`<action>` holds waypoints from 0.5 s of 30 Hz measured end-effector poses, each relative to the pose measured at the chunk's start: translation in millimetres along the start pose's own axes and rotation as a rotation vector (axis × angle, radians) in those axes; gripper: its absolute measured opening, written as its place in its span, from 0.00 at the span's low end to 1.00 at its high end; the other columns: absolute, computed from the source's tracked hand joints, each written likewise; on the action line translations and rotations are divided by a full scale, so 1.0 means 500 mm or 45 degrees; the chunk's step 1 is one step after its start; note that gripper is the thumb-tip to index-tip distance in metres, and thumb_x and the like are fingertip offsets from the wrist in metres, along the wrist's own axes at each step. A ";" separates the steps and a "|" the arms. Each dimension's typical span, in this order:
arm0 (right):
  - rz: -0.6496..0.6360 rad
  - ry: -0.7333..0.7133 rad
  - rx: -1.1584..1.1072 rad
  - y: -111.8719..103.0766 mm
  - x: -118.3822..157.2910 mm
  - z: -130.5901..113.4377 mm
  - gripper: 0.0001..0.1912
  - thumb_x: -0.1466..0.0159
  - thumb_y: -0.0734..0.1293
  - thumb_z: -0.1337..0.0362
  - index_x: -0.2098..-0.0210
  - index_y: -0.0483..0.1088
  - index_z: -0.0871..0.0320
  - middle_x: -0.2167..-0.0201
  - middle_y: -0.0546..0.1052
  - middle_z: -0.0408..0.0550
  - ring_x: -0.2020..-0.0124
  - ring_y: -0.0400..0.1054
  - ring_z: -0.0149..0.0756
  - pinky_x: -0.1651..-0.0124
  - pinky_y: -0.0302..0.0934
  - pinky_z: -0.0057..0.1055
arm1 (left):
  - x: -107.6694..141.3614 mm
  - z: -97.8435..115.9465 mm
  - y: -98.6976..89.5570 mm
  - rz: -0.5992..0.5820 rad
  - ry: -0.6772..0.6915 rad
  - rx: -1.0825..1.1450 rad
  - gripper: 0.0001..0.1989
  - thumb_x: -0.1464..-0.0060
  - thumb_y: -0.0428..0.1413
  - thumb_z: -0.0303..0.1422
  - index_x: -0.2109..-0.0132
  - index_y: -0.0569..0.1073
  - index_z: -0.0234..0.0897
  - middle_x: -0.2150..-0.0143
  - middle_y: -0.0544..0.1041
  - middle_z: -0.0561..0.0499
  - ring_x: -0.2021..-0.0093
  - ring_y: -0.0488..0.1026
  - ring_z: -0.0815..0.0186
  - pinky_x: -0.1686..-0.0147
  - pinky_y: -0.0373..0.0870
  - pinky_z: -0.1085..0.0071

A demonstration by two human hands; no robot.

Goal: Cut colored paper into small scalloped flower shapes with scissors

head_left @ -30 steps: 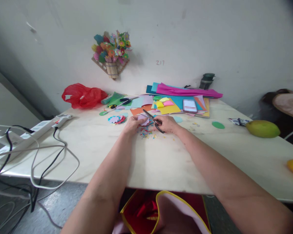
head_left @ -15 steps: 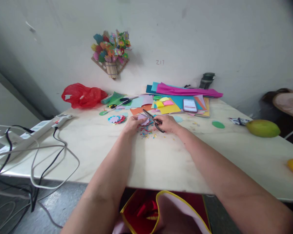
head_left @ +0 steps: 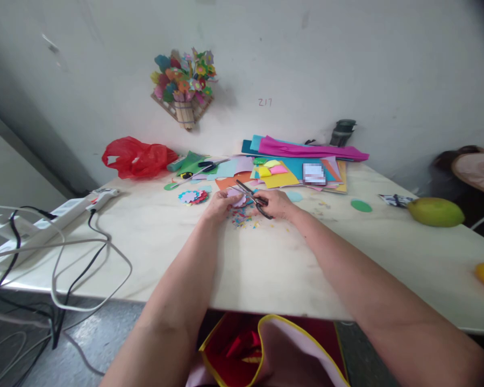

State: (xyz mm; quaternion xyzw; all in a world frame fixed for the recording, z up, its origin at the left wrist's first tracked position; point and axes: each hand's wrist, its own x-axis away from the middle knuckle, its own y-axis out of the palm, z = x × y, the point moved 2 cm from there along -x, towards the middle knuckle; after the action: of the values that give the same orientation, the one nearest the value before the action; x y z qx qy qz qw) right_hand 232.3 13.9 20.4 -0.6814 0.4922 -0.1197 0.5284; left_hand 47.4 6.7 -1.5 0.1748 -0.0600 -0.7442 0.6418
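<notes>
Between thumb and fingers, my left hand (head_left: 219,206) pinches a small lilac paper piece (head_left: 237,200) over the middle of the table. My right hand (head_left: 277,205) is closed round the handles of dark-handled scissors (head_left: 250,194). Their blades are parted and lie at the paper's edge; whether they touch it I cannot tell. Tiny coloured paper scraps (head_left: 246,219) are scattered on the tabletop below both hands. Left of my left hand lie scalloped paper flowers (head_left: 192,197) in lilac, blue and red.
A second pair of scissors (head_left: 207,166) rests among coloured paper sheets (head_left: 284,174) at the back, near a phone (head_left: 314,174). A red plastic bag (head_left: 137,157) sits back left. Power strips (head_left: 36,228) with loose cables line the left edge. A green mango (head_left: 435,212) lies at right.
Both hands, the paper and the scissors stay in nearly the same place. The view has shifted very slightly.
</notes>
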 end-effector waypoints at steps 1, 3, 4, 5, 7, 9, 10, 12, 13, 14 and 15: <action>-0.003 0.002 -0.005 0.000 0.000 0.000 0.19 0.52 0.73 0.53 0.62 0.77 0.53 0.74 0.76 0.41 0.74 0.65 0.32 0.71 0.51 0.27 | 0.000 0.000 0.000 -0.006 0.002 -0.001 0.11 0.67 0.68 0.31 0.75 0.75 0.30 0.77 0.76 0.50 0.77 0.71 0.71 0.72 0.68 0.74; -0.008 0.005 -0.014 0.001 0.000 0.002 0.20 0.52 0.73 0.53 0.61 0.76 0.53 0.73 0.77 0.42 0.74 0.65 0.32 0.71 0.51 0.26 | 0.001 0.000 0.000 -0.017 0.004 -0.004 0.12 0.67 0.69 0.32 0.75 0.76 0.30 0.76 0.77 0.49 0.76 0.71 0.70 0.71 0.68 0.74; -0.012 0.009 -0.019 0.001 -0.001 0.003 0.20 0.52 0.73 0.53 0.61 0.76 0.53 0.73 0.77 0.42 0.74 0.65 0.32 0.71 0.51 0.26 | 0.000 0.000 0.000 -0.021 0.006 -0.003 0.12 0.67 0.69 0.32 0.75 0.76 0.30 0.77 0.77 0.49 0.76 0.71 0.70 0.71 0.68 0.74; -0.015 0.010 -0.023 0.002 -0.001 0.004 0.20 0.52 0.74 0.54 0.61 0.76 0.53 0.73 0.77 0.42 0.74 0.65 0.32 0.70 0.51 0.26 | 0.000 -0.001 -0.001 -0.024 0.007 -0.001 0.12 0.67 0.69 0.32 0.75 0.76 0.30 0.77 0.77 0.50 0.76 0.71 0.70 0.71 0.68 0.74; -0.013 0.006 -0.027 0.003 -0.002 0.006 0.20 0.52 0.74 0.54 0.61 0.76 0.53 0.73 0.77 0.42 0.74 0.65 0.32 0.70 0.51 0.26 | 0.000 -0.002 -0.002 -0.025 0.011 0.003 0.12 0.67 0.69 0.32 0.75 0.76 0.31 0.77 0.77 0.50 0.76 0.71 0.70 0.71 0.68 0.74; -0.004 -0.005 -0.022 0.004 -0.003 0.007 0.20 0.53 0.74 0.53 0.61 0.77 0.53 0.73 0.77 0.42 0.73 0.66 0.32 0.70 0.51 0.26 | -0.001 -0.003 -0.004 -0.020 0.010 0.002 0.12 0.67 0.69 0.32 0.75 0.76 0.31 0.76 0.77 0.50 0.76 0.71 0.70 0.71 0.68 0.74; 0.000 -0.009 -0.019 0.003 -0.003 0.007 0.20 0.53 0.74 0.53 0.61 0.77 0.53 0.73 0.77 0.42 0.73 0.66 0.33 0.70 0.51 0.26 | -0.002 -0.003 -0.004 -0.018 0.008 0.000 0.12 0.67 0.69 0.32 0.75 0.76 0.31 0.76 0.77 0.50 0.76 0.71 0.70 0.71 0.68 0.74; -0.001 -0.007 -0.017 0.003 -0.003 0.007 0.20 0.53 0.74 0.53 0.62 0.76 0.53 0.74 0.77 0.41 0.73 0.66 0.32 0.70 0.51 0.26 | -0.002 -0.003 -0.005 -0.016 0.004 -0.003 0.12 0.67 0.69 0.32 0.74 0.76 0.30 0.76 0.77 0.49 0.76 0.71 0.71 0.71 0.68 0.74; -0.003 -0.004 -0.020 0.002 -0.003 0.006 0.19 0.53 0.74 0.54 0.62 0.76 0.53 0.74 0.76 0.41 0.73 0.66 0.32 0.71 0.51 0.26 | -0.002 -0.003 -0.005 -0.016 0.002 -0.005 0.12 0.67 0.69 0.32 0.74 0.76 0.30 0.76 0.77 0.49 0.76 0.71 0.71 0.71 0.68 0.74; -0.006 -0.002 -0.024 0.002 -0.003 0.006 0.19 0.53 0.74 0.54 0.62 0.76 0.53 0.75 0.76 0.41 0.74 0.65 0.32 0.71 0.51 0.26 | -0.001 -0.002 -0.004 -0.017 0.002 -0.007 0.12 0.67 0.69 0.32 0.74 0.76 0.30 0.76 0.77 0.49 0.76 0.71 0.71 0.71 0.68 0.74; -0.008 -0.001 -0.029 0.002 -0.002 0.005 0.19 0.53 0.74 0.54 0.62 0.76 0.53 0.75 0.76 0.41 0.74 0.65 0.32 0.71 0.51 0.26 | -0.001 -0.002 -0.004 -0.016 0.002 -0.010 0.13 0.67 0.69 0.32 0.74 0.76 0.30 0.76 0.77 0.49 0.76 0.71 0.70 0.71 0.68 0.74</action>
State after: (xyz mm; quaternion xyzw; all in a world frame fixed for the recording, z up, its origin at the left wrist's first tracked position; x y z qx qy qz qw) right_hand 233.0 16.5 19.0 -0.6890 0.4913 -0.1155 0.5202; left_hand 45.9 7.6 -2.9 0.1734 -0.0554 -0.7484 0.6378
